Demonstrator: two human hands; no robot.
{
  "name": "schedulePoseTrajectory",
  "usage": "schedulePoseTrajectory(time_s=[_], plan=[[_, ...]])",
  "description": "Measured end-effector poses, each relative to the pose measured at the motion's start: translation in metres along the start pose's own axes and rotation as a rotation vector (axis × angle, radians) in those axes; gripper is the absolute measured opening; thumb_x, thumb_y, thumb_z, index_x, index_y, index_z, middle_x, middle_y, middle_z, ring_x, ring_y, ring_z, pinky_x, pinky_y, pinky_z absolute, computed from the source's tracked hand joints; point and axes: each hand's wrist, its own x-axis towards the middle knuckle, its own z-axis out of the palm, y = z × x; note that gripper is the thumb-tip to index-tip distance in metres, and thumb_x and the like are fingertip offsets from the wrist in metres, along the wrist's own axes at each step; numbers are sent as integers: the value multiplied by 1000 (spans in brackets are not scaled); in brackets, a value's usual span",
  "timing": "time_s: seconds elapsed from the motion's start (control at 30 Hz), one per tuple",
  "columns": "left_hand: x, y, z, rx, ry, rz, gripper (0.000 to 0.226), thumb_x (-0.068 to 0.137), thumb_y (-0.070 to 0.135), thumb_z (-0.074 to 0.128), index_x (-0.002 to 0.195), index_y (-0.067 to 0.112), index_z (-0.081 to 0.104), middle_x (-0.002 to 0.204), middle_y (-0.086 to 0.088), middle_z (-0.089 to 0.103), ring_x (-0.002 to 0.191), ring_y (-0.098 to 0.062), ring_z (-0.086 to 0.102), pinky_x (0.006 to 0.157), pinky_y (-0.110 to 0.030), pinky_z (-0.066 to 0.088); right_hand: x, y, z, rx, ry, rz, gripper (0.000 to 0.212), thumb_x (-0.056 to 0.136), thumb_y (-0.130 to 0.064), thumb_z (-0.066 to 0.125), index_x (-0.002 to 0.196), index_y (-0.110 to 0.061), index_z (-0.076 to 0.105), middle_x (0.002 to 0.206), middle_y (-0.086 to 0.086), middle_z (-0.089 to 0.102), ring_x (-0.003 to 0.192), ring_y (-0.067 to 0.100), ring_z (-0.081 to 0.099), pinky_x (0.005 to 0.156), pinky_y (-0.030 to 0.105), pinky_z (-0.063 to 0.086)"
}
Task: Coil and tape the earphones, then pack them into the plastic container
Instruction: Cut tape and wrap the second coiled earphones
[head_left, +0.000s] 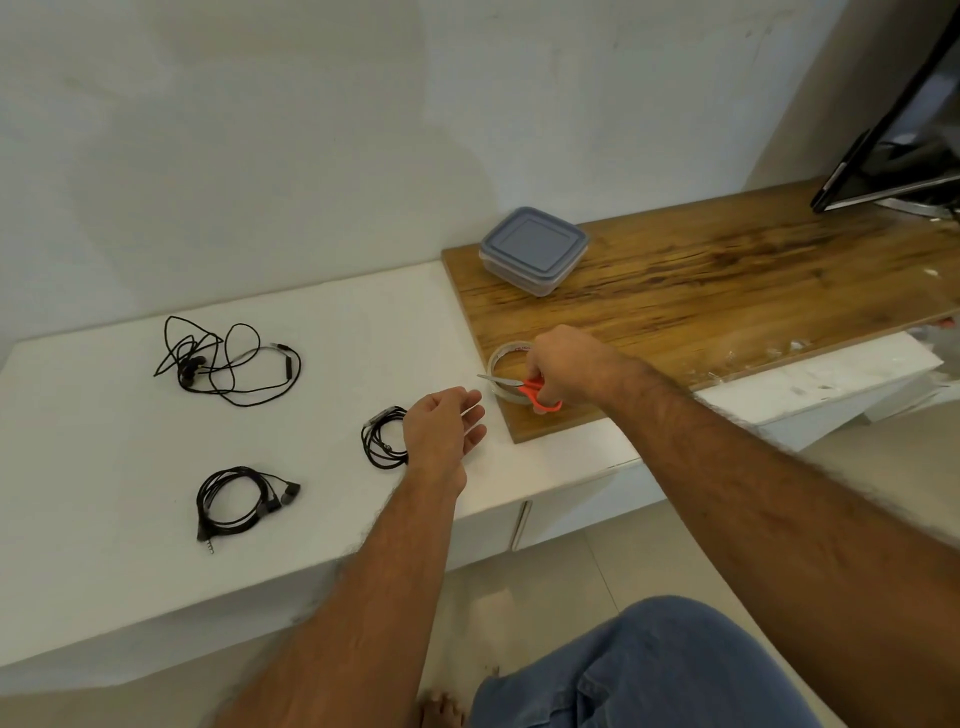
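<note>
Nearest us, a blue denim knee (649, 670) marks our seated position. Our left hand (441, 431) hovers with relaxed fingers, grasping nothing, beside one coiled black earphone set (383, 439), probably ready to steady it. Our right hand (563, 366) grips orange-handled scissors (524, 388) over the clear tape roll (506, 371). A second coiled set (241, 501) and a tangled black set (228, 364) lie on the white counter (104, 441). The lidded grey plastic container (532, 249) waits on the wooden board (727, 291).
</note>
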Motion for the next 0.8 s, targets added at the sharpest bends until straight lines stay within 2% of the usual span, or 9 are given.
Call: schedulePoseTrajectory(time_s=[0.13, 0.37, 0.6, 0.73, 0.8], plan=[[-3, -1, -1, -13, 6, -6, 7, 97, 11, 54, 94, 11, 60, 101, -9, 71, 88, -20, 66, 72, -31, 56, 3, -1, 0, -15, -27, 9, 18, 83, -34, 74, 92, -19, 75, 80, -3, 67, 79, 13, 62, 73, 28, 56], [-6, 0, -4, -20, 28, 35, 6, 97, 12, 54, 96, 12, 60, 99, -7, 71, 88, -19, 67, 70, -30, 56, 3, -4, 0, -126, -27, -12, 12, 84, -30, 73, 89, -19, 73, 79, -2, 63, 78, 16, 61, 68, 29, 52], [-13, 1, -9, -26, 23, 45, 5, 96, 11, 55, 96, 11, 60, 101, -9, 71, 89, -19, 67, 67, -28, 55, -2, -10, 1, -206, 39, -20, 13, 88, -26, 66, 83, -19, 57, 71, -1, 48, 79, 19, 55, 69, 32, 49], [-18, 5, -12, 9, 11, 68, 7, 96, 12, 55, 100, 11, 61, 103, -8, 72, 94, -21, 68, 69, -29, 56, -2, -10, 4, -202, 20, -14, 6, 91, -24, 63, 90, -19, 61, 69, -2, 45, 79, 19, 54, 75, 34, 53], [-20, 7, -14, 28, 5, 86, 8, 97, 13, 55, 101, 11, 62, 102, -8, 72, 96, -22, 68, 69, -29, 57, -2, -10, 5, -182, 12, -5, 13, 91, -25, 63, 99, -16, 66, 74, -1, 51, 82, 20, 57, 79, 34, 56]])
